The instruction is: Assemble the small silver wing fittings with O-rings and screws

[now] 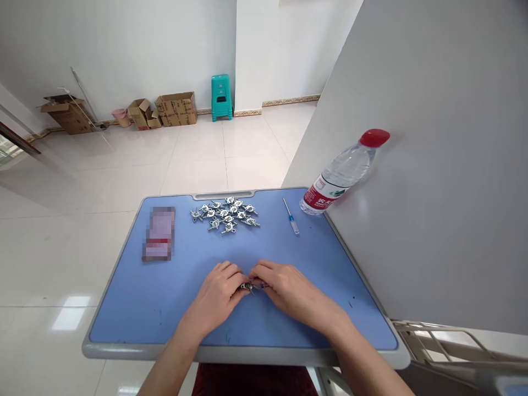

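Near the desk's gray front edge (136, 351), the left hand (215, 292) and right hand (291, 291) curl nearly shut, fingers pinching a small silver metal part (249, 286) together. A slip could drop it, bouncing it off the desk or into the silver pile (225, 215).

Metal fittings (225, 215) on desk (124, 308), screwdriver (291, 217) to right, bottle (342, 173) beyond.

This is looking like a bare, tiled indoor room serving as a makeshift work spot. Cardboard boxes (176, 109) are sitting along a white wall (124, 49) beside a teal plastic stool (220, 98), and glossy floor tiles (198, 165) are spreading across the room. A blue-topped school-style desk (124, 308) is standing by a grey panel (433, 165), carrying small metal fittings (225, 215).
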`<state>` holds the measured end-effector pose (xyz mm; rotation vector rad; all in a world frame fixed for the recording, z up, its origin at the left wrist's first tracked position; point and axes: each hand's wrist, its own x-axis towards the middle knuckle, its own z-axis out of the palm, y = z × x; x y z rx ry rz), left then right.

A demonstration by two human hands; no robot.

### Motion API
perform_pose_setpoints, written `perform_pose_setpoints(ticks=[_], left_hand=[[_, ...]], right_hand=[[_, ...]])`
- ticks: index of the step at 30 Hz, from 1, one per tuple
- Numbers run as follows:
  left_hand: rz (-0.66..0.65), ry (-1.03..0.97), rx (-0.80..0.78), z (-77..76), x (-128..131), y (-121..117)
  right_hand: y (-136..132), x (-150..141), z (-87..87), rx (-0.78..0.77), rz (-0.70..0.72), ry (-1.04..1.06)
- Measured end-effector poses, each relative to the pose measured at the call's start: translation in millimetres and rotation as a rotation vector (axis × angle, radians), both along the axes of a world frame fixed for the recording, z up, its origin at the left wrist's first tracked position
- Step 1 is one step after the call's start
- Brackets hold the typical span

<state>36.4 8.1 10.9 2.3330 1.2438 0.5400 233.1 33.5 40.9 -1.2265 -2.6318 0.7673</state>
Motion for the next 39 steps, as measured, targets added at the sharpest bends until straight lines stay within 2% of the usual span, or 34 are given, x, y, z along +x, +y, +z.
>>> perform_pose_setpoints(ticks=[4, 15, 21, 24, 31, 35, 39], left_hand=[[-0.004, -0.018, 0.0, 0.5, 0.3, 0.4], [-0.003, 0.004, -0.007, -1.4, -0.4, 0.1], [-0.003, 0.0, 0.011, -2.3, -0.1, 0.4], [-0.005, -0.009, 0.005, -2.3, 0.0, 0.8], [-0.006, 0.003, 0.015, -3.7, -0.4, 1.4], [-0.008, -0.01, 0.016, -3.7, -0.4, 1.2], [-0.01, -0.025, 0.008, -2.9, -0.7, 0.3]], right_hand=[[2.3, 6.6, 3.6, -0.041, -0.049, 0.051], [-1.4, -0.5, -5.6, 0.021, 0.043, -0.021], [1.7, 3.2, -1.3, -0.037, -0.059, 0.152], [3.5, 3.8, -0.3, -0.039, -0.09, 0.107], [1.8, -0.8, -9.9, -0.009, -0.034, 0.033], [2.8, -0.5, -7.0, -0.043, -0.067, 0.106], [3.0, 2.4, 3.8, -0.095, -0.19, 0.283]])
